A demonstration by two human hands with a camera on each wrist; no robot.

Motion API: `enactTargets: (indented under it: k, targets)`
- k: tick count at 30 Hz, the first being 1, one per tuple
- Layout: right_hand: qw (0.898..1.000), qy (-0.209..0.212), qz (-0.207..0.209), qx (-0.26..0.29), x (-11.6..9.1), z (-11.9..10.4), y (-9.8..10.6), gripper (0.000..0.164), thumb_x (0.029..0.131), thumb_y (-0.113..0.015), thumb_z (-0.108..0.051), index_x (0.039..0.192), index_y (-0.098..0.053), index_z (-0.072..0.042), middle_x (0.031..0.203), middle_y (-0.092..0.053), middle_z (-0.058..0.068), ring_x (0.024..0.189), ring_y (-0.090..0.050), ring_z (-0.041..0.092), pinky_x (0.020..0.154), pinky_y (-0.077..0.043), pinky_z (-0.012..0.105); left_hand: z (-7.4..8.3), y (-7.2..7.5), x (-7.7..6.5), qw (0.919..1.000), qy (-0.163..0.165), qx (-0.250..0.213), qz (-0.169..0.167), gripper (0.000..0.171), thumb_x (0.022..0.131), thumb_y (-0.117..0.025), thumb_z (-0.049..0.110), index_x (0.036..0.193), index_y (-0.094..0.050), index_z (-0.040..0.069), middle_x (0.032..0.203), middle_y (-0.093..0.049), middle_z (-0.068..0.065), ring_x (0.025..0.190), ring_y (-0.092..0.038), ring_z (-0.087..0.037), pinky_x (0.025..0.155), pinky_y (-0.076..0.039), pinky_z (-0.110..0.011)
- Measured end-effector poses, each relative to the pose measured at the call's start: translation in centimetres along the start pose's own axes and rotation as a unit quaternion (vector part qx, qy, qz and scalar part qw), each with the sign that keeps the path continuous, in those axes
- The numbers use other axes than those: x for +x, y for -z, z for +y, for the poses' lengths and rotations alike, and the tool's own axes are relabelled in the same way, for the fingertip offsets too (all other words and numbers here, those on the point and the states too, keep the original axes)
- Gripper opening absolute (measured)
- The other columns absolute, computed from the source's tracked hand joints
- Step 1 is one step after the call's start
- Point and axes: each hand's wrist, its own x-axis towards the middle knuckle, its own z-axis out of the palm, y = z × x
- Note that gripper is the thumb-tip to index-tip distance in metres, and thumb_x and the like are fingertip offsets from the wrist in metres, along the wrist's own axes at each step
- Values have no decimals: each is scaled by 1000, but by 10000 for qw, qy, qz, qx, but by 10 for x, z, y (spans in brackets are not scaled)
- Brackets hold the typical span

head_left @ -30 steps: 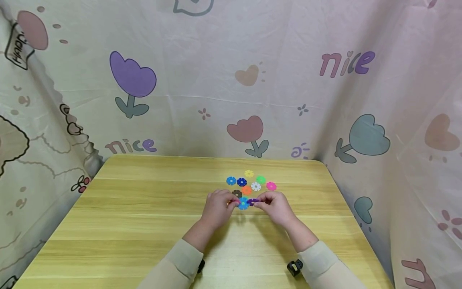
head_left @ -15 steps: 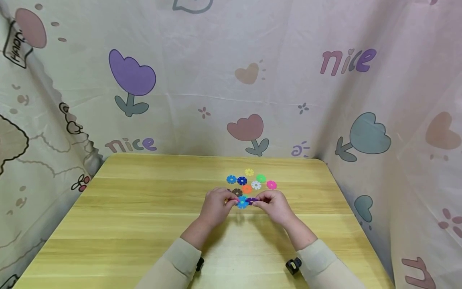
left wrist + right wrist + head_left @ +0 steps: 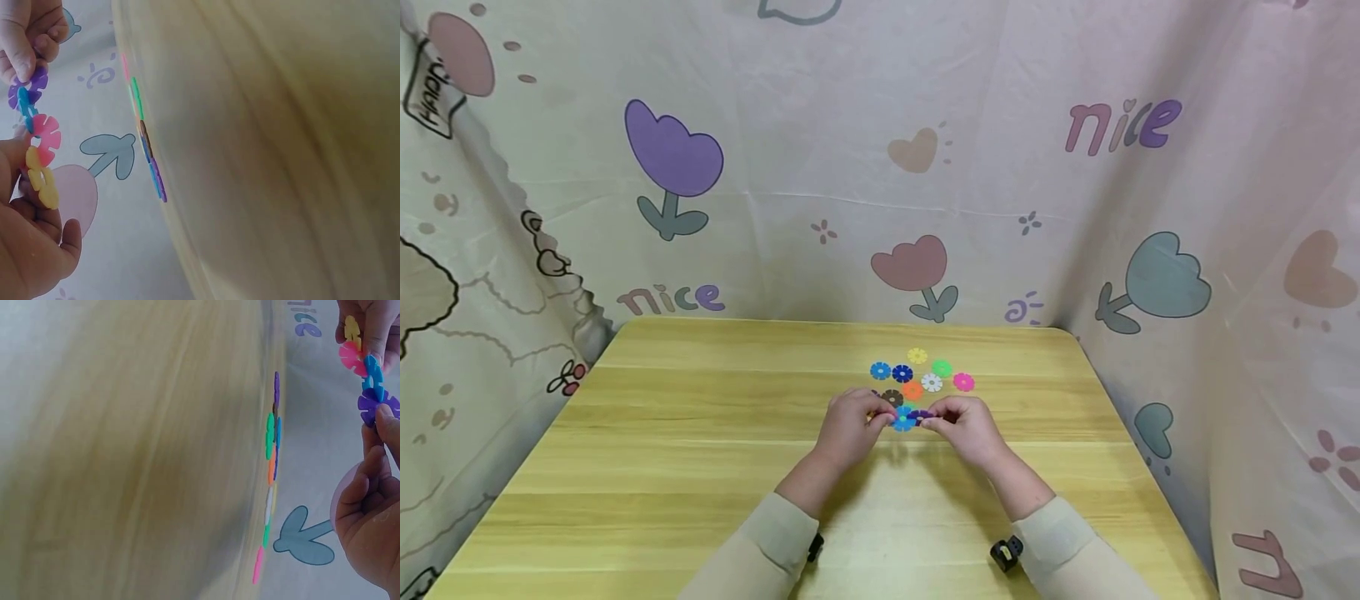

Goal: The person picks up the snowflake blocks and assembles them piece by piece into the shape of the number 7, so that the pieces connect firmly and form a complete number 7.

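Observation:
A short chain of notched plastic snowflake discs is held up between both hands over the table. It runs from a yellow disc point(image 3: 47, 190) through a pink disc point(image 3: 50, 142) to a blue disc point(image 3: 902, 420), then a purple disc point(image 3: 367, 404). My left hand point(image 3: 848, 430) pinches the chain around the pink disc, its thumb close to the blue one. With thumb and fingers, my right hand point(image 3: 973, 432) grips the purple disc at its outer edge. The purple disc's inner edge meets the blue disc, the two standing crosswise at their slots.
Several loose discs lie flat on the wooden table point(image 3: 715, 450) just beyond the hands, among them a brown disc point(image 3: 892, 397), an orange disc point(image 3: 912, 390), a white disc point(image 3: 932, 382) and a pink disc point(image 3: 964, 382). A printed curtain point(image 3: 790, 150) hangs behind the table's far edge.
My right hand has shifted slightly left, bringing the purple disc further over the blue one. The left hand keeps its pinch, nearly still. The loose discs lie as before.

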Motion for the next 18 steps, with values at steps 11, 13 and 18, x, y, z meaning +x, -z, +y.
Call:
enactTargets:
  k: [11, 13, 18]
  targets:
    - [9997, 101, 205, 129, -7, 1, -9, 3, 91, -81, 0, 90, -79, -1, 83, -74, 6, 71, -60, 15, 60, -50, 21, 4, -1, 0, 9983, -274, 491, -117, 20, 92, -85, 22, 110, -84, 15, 102, -75, 2, 100, -63, -24, 94, -44, -53]
    - [9995, 162, 174, 194, -7, 0, -11, 2, 91, -81, 1, 91, -79, 0, 85, -75, 7, 72, -61, 15, 61, -50, 21, 6, -3, 0, 9977, -376, 552, -139, 20, 92, -85, 22, 110, -84, 14, 101, -75, 3, 99, -62, -23, 93, -44, -52]
    - [9992, 271, 140, 240, -7, -2, -14, 5, 92, -80, -1, 94, -78, 3, 89, -76, 10, 74, -62, 13, 64, -52, 21, 9, -5, 0, 9959, -577, 687, -80, 11, 92, -85, 22, 101, -84, 18, 97, -74, 5, 95, -61, -20, 90, -44, -48]
